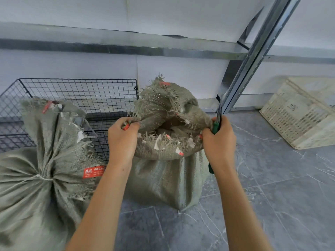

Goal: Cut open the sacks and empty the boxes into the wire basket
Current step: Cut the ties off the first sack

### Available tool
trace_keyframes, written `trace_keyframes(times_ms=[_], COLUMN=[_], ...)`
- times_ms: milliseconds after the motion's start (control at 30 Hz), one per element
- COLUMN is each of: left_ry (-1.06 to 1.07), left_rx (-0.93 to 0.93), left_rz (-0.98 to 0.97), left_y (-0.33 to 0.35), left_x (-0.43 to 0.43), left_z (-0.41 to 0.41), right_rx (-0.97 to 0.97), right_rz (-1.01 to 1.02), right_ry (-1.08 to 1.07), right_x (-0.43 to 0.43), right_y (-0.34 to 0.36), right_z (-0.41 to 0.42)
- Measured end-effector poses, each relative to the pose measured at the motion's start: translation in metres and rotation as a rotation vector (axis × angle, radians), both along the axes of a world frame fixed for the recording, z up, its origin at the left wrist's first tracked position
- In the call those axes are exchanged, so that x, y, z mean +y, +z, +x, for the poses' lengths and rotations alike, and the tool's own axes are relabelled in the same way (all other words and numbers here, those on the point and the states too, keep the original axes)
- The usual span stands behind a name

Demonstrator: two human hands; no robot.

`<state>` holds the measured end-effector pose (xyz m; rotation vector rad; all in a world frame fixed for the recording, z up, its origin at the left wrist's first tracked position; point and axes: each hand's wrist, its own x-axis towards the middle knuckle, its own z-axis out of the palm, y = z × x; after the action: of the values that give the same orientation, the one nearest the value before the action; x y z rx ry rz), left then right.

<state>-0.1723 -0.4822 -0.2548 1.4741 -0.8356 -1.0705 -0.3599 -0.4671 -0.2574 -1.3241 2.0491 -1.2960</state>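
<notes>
A grey-green woven sack (163, 178) stands upright on the floor in the middle, its frayed mouth pulled open. My left hand (122, 138) grips the left edge of that mouth. My right hand (219, 140) grips the right edge and also holds green-handled scissors (216, 124), blades pointing up. Something brown shows dimly inside the opening. A second sack (36, 178), tied shut with cord, lies at the left. Behind both sits the black wire basket (81, 93).
A metal shelf frame (250, 69) slants up at the right behind the open sack. A cream plastic crate (301, 115) rests on the grey tiled floor (272, 196) at the far right. A white wall runs along the back.
</notes>
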Motion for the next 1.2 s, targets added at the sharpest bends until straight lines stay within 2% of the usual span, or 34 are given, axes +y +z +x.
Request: trace_keyframes(times_ms=[233,333,467,633,767,967,1033,1100,1200], left_ry=[-0.17,-0.24,-0.305,-0.236,-0.276,-0.303,-0.329,-0.361,-0.39], left_rx=[-0.172,-0.144,-0.103,-0.155,-0.084,0.026,0.032,0.052,0.177], left_rz=[-0.087,-0.087,-0.037,-0.121,-0.115,-0.101,-0.104,-0.102,-0.046], left_y=[0.0,0.003,0.008,0.002,0.005,0.009,0.01,0.009,0.008], left_x=[0.003,0.008,0.014,0.012,0.014,0.012,0.012,0.014,0.019], left_z=[-0.005,-0.01,-0.017,-0.023,-0.025,-0.021,-0.021,-0.023,-0.028], right_rx=[-0.116,-0.131,-0.034,0.06,0.099,0.169,0.114,0.027,-0.086], right_rz=[-0.024,-0.025,0.029,0.057,-0.102,-0.436,-0.405,-0.29,-0.142], right_ry=[0.213,0.265,0.304,0.299,0.283,0.121,0.142,0.214,0.326], right_x=[0.005,0.008,0.01,0.014,0.014,0.012,0.011,0.01,0.012], right_y=[0.005,0.006,0.007,0.007,0.006,0.014,0.019,0.021,0.018], right_z=[0.008,0.01,0.016,0.027,0.036,0.033,0.033,0.034,0.037])
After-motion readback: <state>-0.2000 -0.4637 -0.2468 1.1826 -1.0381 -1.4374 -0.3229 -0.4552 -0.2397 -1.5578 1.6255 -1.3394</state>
